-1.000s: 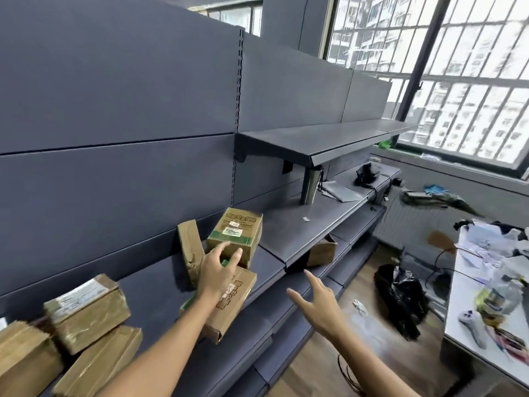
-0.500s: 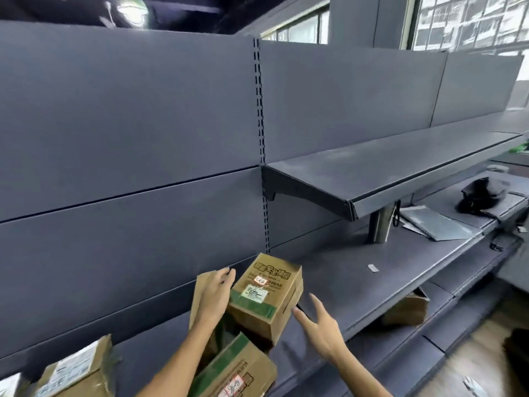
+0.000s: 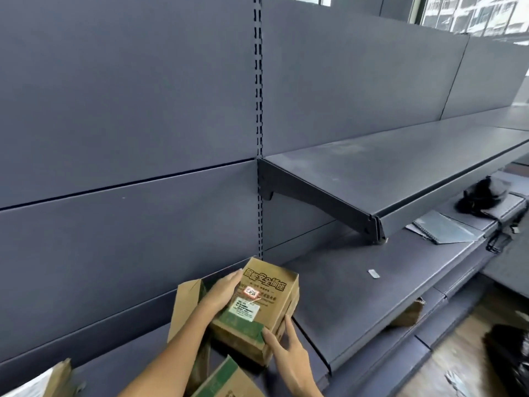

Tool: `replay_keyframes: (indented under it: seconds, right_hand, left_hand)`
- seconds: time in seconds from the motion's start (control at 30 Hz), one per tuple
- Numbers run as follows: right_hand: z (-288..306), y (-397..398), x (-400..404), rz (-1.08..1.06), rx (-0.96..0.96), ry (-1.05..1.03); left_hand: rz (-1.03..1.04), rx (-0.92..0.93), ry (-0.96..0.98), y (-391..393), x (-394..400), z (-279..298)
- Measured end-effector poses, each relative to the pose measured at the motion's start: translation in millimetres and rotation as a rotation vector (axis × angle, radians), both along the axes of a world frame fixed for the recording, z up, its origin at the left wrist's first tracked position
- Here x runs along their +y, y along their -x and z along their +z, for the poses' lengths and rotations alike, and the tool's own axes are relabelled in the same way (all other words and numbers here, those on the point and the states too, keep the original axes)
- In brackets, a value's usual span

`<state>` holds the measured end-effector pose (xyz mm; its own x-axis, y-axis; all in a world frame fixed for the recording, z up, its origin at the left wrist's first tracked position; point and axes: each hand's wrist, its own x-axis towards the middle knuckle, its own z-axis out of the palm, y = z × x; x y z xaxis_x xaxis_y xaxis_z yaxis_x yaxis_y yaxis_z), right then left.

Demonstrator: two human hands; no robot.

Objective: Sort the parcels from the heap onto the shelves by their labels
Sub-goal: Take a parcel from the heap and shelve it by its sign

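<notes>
The left hand [image 3: 221, 293] grips the far left side and the right hand [image 3: 287, 349] the near right corner of a green-taped cardboard parcel [image 3: 257, 308], tilted above the lower grey shelf [image 3: 357, 296], just right of an upright flat parcel [image 3: 186, 305].
</notes>
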<state>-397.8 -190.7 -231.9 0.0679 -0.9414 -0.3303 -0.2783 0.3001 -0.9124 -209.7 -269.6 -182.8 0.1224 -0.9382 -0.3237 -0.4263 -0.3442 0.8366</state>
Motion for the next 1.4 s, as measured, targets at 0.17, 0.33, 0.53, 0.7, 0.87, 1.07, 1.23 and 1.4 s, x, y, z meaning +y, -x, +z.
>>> replay_keyframes:
  seconds: [0.17, 0.33, 0.53, 0.7, 0.87, 1.07, 1.23, 1.4]
  right_hand:
    - [-4.2, -7.8, 0.2, -0.067, 0.061, 0.132]
    - [42.5, -21.4, -11.3, -0.099, -0.093, 0.364]
    - [91.1, -37.1, -30.8, 0.205, -0.275, 0.474]
    - [99.0, -52.2, -17.9, 0.42, -0.38, 0.503]
    - [112.6, -76.7, -3.3, 0.493, -0.483, 0.534]
    - [142.6, -95.2, 9.9, 0.589, -0.503, 0.597]
    - [148.2, -92.2, 28.5, 0.651, -0.561, 0.586]
    - [140.1, -82.3, 40.6, 0.67, -0.568, 0.564]
  left_hand:
    - [0.107, 0.234, 0.102, -12.9, -4.6, 12.3]
    - [0.033, 0.368, 0.26, -20.3, -1.3, 54.9]
    - [0.145, 0.442, 0.516, -54.6, 34.1, 107.7]
    - [0.243, 0.352, 0.691, -90.9, 88.2, 154.8]
    - [0.324, 0.194, 0.788, -90.9, 131.5, 185.3]
    - [0.494, 0.131, 0.873, -91.5, 168.3, 213.9]
    - [0.534, 0.066, 0.9, -78.7, 199.7, 228.9]
    - [0.551, 0.01, 0.883, -65.7, 216.7, 226.0]
